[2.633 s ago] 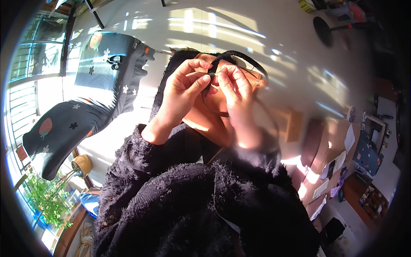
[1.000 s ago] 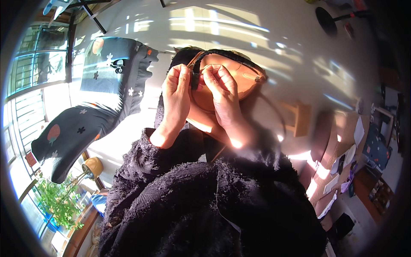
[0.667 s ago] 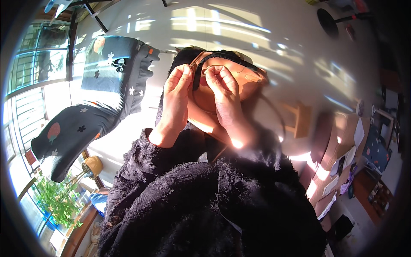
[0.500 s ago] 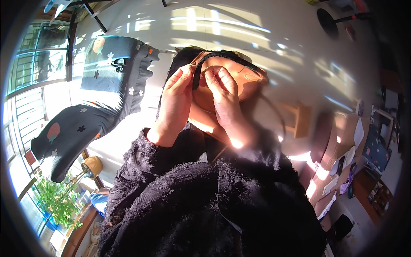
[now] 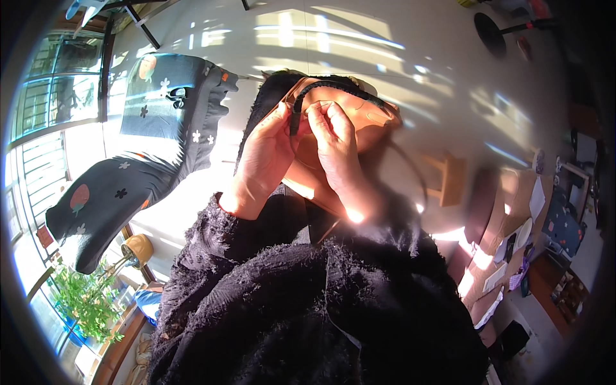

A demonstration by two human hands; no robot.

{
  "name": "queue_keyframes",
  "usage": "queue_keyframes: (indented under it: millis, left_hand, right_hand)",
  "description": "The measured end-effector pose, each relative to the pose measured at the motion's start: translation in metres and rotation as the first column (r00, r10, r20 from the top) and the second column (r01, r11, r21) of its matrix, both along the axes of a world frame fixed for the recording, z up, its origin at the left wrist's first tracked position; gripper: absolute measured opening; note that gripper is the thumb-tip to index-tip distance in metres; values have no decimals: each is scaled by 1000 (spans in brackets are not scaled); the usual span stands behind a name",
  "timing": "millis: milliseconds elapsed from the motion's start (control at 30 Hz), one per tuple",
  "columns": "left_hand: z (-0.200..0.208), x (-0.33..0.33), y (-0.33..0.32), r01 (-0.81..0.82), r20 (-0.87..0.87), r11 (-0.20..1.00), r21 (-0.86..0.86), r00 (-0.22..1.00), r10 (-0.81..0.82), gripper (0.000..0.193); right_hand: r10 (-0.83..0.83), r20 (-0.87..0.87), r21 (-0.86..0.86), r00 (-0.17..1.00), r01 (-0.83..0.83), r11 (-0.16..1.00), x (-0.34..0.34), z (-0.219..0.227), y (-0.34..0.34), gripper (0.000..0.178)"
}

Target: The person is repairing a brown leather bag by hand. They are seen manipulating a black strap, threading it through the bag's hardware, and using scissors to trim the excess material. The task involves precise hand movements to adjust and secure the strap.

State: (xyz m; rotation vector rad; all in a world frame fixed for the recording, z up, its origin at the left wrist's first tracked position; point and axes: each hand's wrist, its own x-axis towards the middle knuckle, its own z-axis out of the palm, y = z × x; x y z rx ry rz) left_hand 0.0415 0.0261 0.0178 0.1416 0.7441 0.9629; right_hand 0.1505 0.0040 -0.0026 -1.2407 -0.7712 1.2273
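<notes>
A tan, smooth-lined piece (image 5: 351,102) with black fuzzy material around it lies over my lap, open side up, like the inside of a bag. A narrow black strip (image 5: 321,85) curves along its upper rim, its left end hanging between my hands. My left hand (image 5: 264,151) is closed around that hanging end, thumb on the near side and the other fingers partly behind it. Just right of it, my right hand (image 5: 335,135) pinches thumb and forefinger together over the tan surface. What sits in that pinch is too small to make out.
A dark flower-patterned cloth (image 5: 115,192) covers furniture on the left, with dark glasses (image 5: 178,96) on top. A green plant (image 5: 83,298) stands by the window at lower left. On the right are a small wooden stool (image 5: 449,179) and a cardboard box (image 5: 507,212) with papers.
My left hand has turned and shifted slightly lower, its fingers moving from a fingertip pinch beside the strip to around its hanging end. My right hand has hardly moved and keeps its pinch.
</notes>
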Motion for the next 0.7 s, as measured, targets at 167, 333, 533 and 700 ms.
queue_keyframes:
  millis: [167,333,533,700]
  left_hand:
    - [-18,-9,-1,9,-92,998,57,996,-4,23]
    - [-7,-8,-2,9,-147,999,44,989,-2,24]
    - [-3,-9,-4,45,-250,994,101,968,-18,25]
    - [7,-2,-13,115,-539,956,272,841,52,13]
  right_hand:
    - [19,68,-54,997,-15,998,-2,6,-1,15]
    - [35,-19,-63,999,-36,997,-2,0,-1,16]
    - [42,-55,-46,998,-45,998,-2,-1,-1,17]
    - [13,-189,-27,982,-18,999,-1,-3,-3,17]
